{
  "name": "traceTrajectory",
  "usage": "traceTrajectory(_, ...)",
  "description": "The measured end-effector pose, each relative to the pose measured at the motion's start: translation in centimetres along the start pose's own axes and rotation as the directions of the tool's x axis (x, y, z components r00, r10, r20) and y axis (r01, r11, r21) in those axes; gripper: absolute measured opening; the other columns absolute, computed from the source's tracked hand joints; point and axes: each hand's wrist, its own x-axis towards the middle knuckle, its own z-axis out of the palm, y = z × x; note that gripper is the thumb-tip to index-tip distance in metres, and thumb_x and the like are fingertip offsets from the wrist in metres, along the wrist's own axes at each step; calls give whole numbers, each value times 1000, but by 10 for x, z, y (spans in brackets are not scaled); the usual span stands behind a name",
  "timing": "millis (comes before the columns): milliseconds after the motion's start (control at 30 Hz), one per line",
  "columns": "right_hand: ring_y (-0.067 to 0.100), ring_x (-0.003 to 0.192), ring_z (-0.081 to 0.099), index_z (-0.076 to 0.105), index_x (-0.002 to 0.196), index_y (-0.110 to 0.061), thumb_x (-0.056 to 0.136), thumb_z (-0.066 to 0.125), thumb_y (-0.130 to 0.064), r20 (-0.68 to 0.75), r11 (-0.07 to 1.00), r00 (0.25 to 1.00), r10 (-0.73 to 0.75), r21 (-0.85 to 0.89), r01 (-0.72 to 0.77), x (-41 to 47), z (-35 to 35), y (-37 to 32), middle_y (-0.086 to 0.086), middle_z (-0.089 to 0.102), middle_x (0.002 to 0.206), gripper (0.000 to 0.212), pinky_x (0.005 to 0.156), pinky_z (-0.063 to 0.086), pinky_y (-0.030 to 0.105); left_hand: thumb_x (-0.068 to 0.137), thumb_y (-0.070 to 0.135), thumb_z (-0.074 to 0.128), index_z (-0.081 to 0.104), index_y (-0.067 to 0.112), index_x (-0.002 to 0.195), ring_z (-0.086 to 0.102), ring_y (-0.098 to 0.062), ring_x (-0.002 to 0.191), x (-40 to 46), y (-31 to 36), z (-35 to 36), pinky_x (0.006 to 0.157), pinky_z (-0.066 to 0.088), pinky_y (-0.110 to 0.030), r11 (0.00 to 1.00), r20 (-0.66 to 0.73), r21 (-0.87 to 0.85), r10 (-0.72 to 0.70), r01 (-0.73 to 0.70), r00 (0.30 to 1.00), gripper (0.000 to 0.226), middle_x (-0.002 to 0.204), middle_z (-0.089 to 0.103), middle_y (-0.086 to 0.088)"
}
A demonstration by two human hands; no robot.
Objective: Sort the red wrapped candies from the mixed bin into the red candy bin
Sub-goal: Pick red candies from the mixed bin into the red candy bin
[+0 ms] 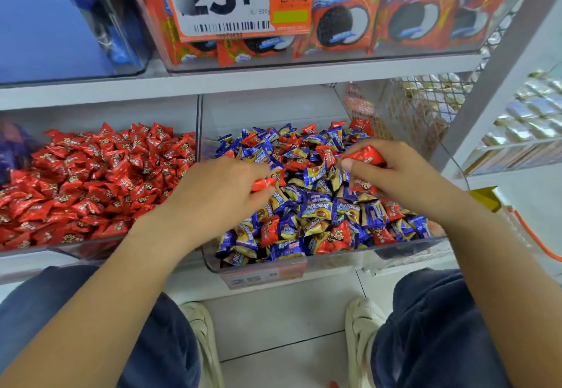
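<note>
Both hands reach into the mixed bin (319, 261), the clear tub right of centre, heaped with blue-and-yellow candies (316, 205) and red ones scattered among them. The left hand (219, 188) lies knuckles-up at the bin's left edge, fingers curled over a red candy (263, 183); only one end of the wrapper pokes out past the fingertips, the rest is hidden under the hand. The right hand (392, 171) is curled higher up, pinching another red candy (366, 156) between thumb and fingers; its lower part is covered by the thumb. Whether either palm hides more candies cannot be told.

The red candy bin (76, 249) sits just beside the mixed bin at the left of the frame, piled with red wrappers; its left end is cut off by the frame edge, and a blurred bluish shape there is too vague to name. The print on the small wrappers is mostly too fine to read.

On the shelf (243, 80) above, a price tag (219, 1) reading 25.8 covers part of a tub of red cookie packs (349, 19); the first mark on the tag is smudged out. A second tag (264, 276) on the mixed bin's front is blurred. At the upper right, a wire mesh basket (419, 104) holds items too hazy to identify. The person's dark trousers and pale shoes (203, 336) fill the bottom of the frame, the knees cut off.
</note>
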Motion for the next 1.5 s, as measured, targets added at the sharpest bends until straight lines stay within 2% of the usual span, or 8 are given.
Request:
traceTrajectory(233, -1, 49, 52, 63, 90, -22, 92, 58, -21, -92, 997, 996, -1, 76, 8, 2, 30, -7, -7, 65, 62, 6, 47, 40, 12, 90, 53, 53, 50, 24, 125, 59, -27, 106, -15, 14, 24, 70, 38, -33, 974, 287, 189, 66, -124, 956, 45, 112, 63, -4)
traceTrajectory(433, 8, 49, 49, 64, 90, -20, 93, 58, -24, -100, 996, 994, -55, 68, 62, 1, 51, -28, 8, 66, 70, 8, 48, 40, 18, 92, 53, 47, 43, 33, 130, 62, -24, 95, -25, 4, -5, 67, 42, -32, 990, -43, -87, 105, -109, 994, 43, 98, 65, 2)
traceTrajectory(567, -1, 47, 47, 64, 88, -21, 92, 58, -24, -85, 988, 987, -135, 62, 141, 19, 75, -58, -8, 62, 63, 8, 49, 35, 10, 83, 62, 56, 53, 33, 129, 62, -22, 100, -43, -52, -34, 83, 49, -35, 939, -140, -336, -120, 67, 983, 54, 107, 69, 2)
traceTrajectory(733, 7, 58, 51, 64, 89, -12, 92, 59, -31, 55, 966, 964, -260, 9, 260, 56, 135, -111, 3, 62, 72, 19, 59, 39, 21, 84, 45, 66, 57, 15, 130, 55, -25, 119, -67, -132, -14, 98, 41, -32, 848, -53, -367, -430, 383, 901, 55, 130, 60, -8)
traceTrajectory(933, 12, 115, 51, 55, 127, -25, 90, 59, -40, 278, 919, 917, -285, -191, 344, 90, 181, -130, 0, 56, 127, 40, 95, 37, 21, 91, 43, 57, 54, 17, 131, 57, -16, 105, -73, -159, -2, 86, 38, -24, 657, -96, -633, -592, 410, 800, 47, 110, 62, 0)
traceTrajectory(1033, 15, 117, 50, 57, 125, -24, 90, 60, -33, 184, 905, 928, -324, -226, 360, 85, 162, -117, 3, 53, 126, 36, 93, 33, 18, 97, 36, 50, 54, 15, 130, 52, -9, 107, -79, -168, -7, 87, 32, -15, 503, -152, -786, -722, 361, 675, 39, 111, 56, 6)
traceTrajectory(1333, 17, 114, 53, 66, 110, -24, 92, 59, -22, -7, 896, 985, -172, -417, 154, 26, 63, -14, -2, 58, 123, 20, 83, 35, 21, 93, 15, 56, 71, 21, 100, 55, 4, 94, -60, -115, -2, 80, 32, 3, 783, -397, -589, -497, 201, 772, 18, 97, 63, 18)
traceTrajectory(1500, 14, 111, 52, 67, 111, -24, 92, 59, -23, -95, 899, 992, -79, -438, 30, 15, 19, 11, -8, 57, 115, 21, 85, 37, 24, 92, 14, 58, 71, 18, 103, 56, -5, 94, -29, -61, -5, 79, 33, -12, 890, -405, -451, -270, 66, 874, 17, 98, 65, 11)
